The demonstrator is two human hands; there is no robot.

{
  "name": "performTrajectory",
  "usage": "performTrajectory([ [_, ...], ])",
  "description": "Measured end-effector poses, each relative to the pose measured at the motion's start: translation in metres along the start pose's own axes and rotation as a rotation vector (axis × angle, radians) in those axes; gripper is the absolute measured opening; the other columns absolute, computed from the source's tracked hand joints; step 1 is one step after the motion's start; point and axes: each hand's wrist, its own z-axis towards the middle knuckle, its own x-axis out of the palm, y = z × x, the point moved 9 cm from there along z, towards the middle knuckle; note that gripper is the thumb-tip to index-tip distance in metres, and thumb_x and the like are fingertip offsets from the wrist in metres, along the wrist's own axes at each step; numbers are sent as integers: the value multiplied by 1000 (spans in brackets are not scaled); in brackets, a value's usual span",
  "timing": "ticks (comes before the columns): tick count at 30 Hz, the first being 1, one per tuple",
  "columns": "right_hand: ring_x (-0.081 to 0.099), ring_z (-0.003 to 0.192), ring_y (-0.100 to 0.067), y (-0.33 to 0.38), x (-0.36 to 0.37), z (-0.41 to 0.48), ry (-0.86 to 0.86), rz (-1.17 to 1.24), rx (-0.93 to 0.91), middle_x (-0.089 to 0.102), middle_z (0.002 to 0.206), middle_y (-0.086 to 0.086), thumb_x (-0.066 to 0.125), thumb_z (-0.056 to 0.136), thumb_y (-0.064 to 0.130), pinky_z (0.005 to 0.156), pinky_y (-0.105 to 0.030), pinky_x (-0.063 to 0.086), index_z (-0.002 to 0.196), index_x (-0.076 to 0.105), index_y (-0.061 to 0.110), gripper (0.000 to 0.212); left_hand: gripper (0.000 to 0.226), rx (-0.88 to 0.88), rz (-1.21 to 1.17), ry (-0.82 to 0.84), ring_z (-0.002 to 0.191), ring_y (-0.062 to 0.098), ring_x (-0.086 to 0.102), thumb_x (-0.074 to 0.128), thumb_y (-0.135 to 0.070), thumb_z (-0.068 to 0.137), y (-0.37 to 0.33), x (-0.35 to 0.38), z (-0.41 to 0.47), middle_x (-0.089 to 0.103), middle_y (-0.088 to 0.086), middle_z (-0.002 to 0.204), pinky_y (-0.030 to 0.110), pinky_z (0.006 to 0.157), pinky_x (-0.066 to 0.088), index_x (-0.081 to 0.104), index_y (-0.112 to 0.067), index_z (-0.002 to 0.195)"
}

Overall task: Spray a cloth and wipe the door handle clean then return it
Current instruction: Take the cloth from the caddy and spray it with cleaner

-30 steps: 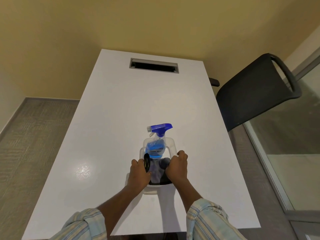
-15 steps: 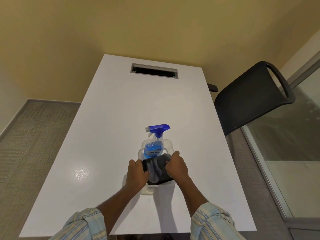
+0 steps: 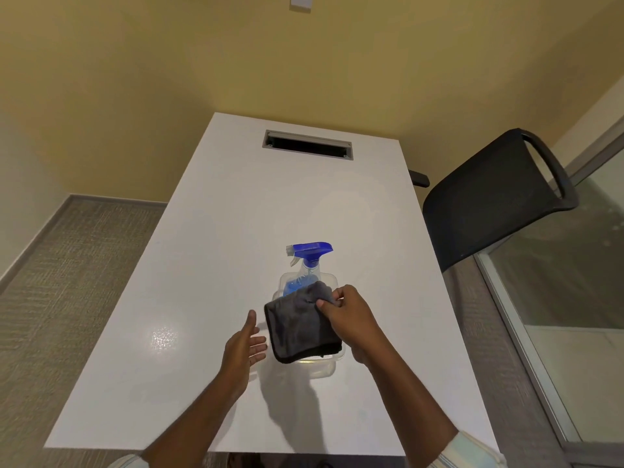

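Since half a second ago the cloth (image 3: 300,324) has been lifted out of the container (image 3: 315,366); both hands were down on it then, now only one grips it. Left hand (image 3: 243,346) has been pulled off to the left and is held open, fingers spread, palm turned toward the cloth, grasping nothing, a small gap left between fingertips and cloth edge.

Right hand (image 3: 351,319) is pinched on the cloth's upper right corner, thumb and forefinger closed on the fabric. Cloth is dark grey with a black hem, hanging folded over the container, lower edge draped at the container's near rim. Whether the cloth bottom touches the rim cannot be told.

Container is clear plastic, set on the white tabletop (image 3: 209,265) nearer the near edge than the far one, roughly midway between left and right edges. Spray bottle (image 3: 305,265) is stood upright in the container's far end, blue liquid inside, blue trigger head on top, nozzle pointed left. Lower body is partly hidden by the cloth.

Cable slot (image 3: 308,144) is seen near the far edge. Black chair (image 3: 496,194) is parked beside the right edge.
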Motion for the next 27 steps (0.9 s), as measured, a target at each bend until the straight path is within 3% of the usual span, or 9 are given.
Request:
performTrajectory([
  [5, 62, 97, -20, 19, 12, -27, 118, 302, -8, 64, 108, -8, 58, 96, 28, 71, -23, 51, 96, 52, 20, 10, 76, -130, -390, 340, 110, 41, 67, 50, -71, 80, 4, 18, -18, 66, 21, 126, 46, 82, 59, 67, -12, 126],
  [9, 69, 84, -20, 24, 27, -37, 264, 607, 6, 72, 90, -6, 58, 96, 18, 63, -26, 55, 89, 65, 13, 11, 89, -121, -571, 574, 120, 43, 60, 63, -81, 69, -9, 31, -40, 61, 22, 134, 57, 94, 52, 64, -15, 130],
  [11, 72, 79, -19, 22, 30, -39, 305, 734, 24, 75, 87, -7, 60, 95, 14, 63, -27, 57, 86, 69, 12, 13, 91, -98, -563, 586, 106, 42, 67, 69, -80, 60, -13, 32, -44, 68, 21, 123, 52, 84, 56, 70, -15, 123],
  [13, 74, 81, -20, 15, 27, -36, 317, 772, 30, 76, 90, -9, 61, 94, 15, 66, -28, 58, 93, 69, 10, 11, 75, -96, -567, 550, 89, 37, 71, 68, -73, 65, -15, 27, -45, 73, 18, 108, 43, 69, 59, 76, -14, 110],
  [16, 75, 80, -20, 0, 22, -29, 322, 726, 64, 77, 90, -8, 60, 95, 18, 64, -27, 58, 99, 66, 8, 12, 40, -58, -596, 464, 85, 38, 73, 64, -43, 78, -23, 12, -44, 75, 17, 100, 46, 65, 60, 79, -12, 97],
  [19, 74, 84, -22, -23, 24, -18, 323, 652, 136, 76, 96, -10, 60, 96, 23, 66, -30, 58, 108, 63, 5, 22, 22, -9, -571, 425, 81, 37, 73, 66, -23, 76, -31, 3, -47, 76, 17, 95, 48, 64, 60, 80, -12, 89],
  [21, 71, 92, -25, -36, 25, -9, 301, 537, 163, 72, 107, -13, 61, 95, 31, 72, -32, 57, 112, 61, 6, 31, 19, -4, -571, 400, 80, 36, 74, 66, -20, 77, -33, 0, -49, 76, 16, 94, 48, 66, 61, 81, -12, 87],
  [24, 69, 91, -19, -39, 20, 8, 211, 275, 137, 68, 113, -9, 62, 90, 47, 67, -26, 57, 109, 56, 14, 38, 20, -1, -601, 393, 83, 35, 75, 66, -19, 78, -38, -3, -51, 77, 15, 96, 47, 65, 61, 81, -11, 88],
  [27, 63, 102, -19, -26, 6, 37, 44, 65, 27, 59, 123, -4, 68, 86, 47, 79, -26, 54, 127, 46, 14, 56, 21, 9, -619, 404, 84, 35, 75, 66, -21, 77, -45, -8, -51, 77, 16, 97, 46, 65, 62, 81, -11, 88],
])
